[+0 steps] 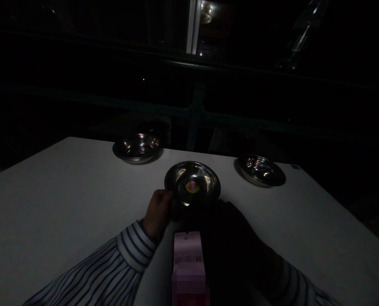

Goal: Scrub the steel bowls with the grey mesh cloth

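A shiny steel bowl [205, 182] with a round yellow and red sticker inside lies in front of me, tilted a little towards me. My left hand [159, 210] is closed on its near left rim, fingers pinched at the edge. My right hand [230, 216] lies in deep shadow by the near right rim; its fingers cannot be made out. Two more steel bowls rest on the white table: one at the far left [137, 148], one at the far right [261, 171].
The white table [81, 187] reaches to a far edge just behind the bowls. A lit phone-like screen [188, 248] shows low in the middle, between my forearms. Beyond the table it is very dark, with a pale upright post [192, 27] and a lamp glow.
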Action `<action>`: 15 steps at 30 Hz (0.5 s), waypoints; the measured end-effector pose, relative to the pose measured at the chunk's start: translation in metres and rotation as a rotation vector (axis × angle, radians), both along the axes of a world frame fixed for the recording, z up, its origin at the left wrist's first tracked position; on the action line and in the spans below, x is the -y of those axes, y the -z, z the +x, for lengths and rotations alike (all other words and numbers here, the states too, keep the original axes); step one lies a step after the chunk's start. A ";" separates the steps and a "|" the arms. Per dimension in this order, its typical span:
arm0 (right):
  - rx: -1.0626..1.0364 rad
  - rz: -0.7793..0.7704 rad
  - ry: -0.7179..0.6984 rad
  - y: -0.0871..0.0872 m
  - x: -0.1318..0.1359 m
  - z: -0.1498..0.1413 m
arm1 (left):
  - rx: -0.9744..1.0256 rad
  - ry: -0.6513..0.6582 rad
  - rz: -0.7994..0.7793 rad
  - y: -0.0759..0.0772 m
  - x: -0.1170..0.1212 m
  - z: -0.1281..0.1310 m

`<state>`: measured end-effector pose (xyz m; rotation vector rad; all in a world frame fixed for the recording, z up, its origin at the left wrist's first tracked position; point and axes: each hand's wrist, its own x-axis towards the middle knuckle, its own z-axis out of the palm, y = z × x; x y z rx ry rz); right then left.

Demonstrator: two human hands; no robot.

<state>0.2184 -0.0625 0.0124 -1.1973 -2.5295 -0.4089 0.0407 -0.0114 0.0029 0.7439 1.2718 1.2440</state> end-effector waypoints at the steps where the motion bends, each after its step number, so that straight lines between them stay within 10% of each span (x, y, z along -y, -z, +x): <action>1: -0.010 -0.009 0.010 0.004 -0.003 -0.001 | -0.007 -0.001 -0.008 0.000 0.000 0.000; 15: -0.026 0.076 -0.024 0.020 -0.016 -0.021 | -0.066 0.040 0.133 -0.001 -0.001 -0.007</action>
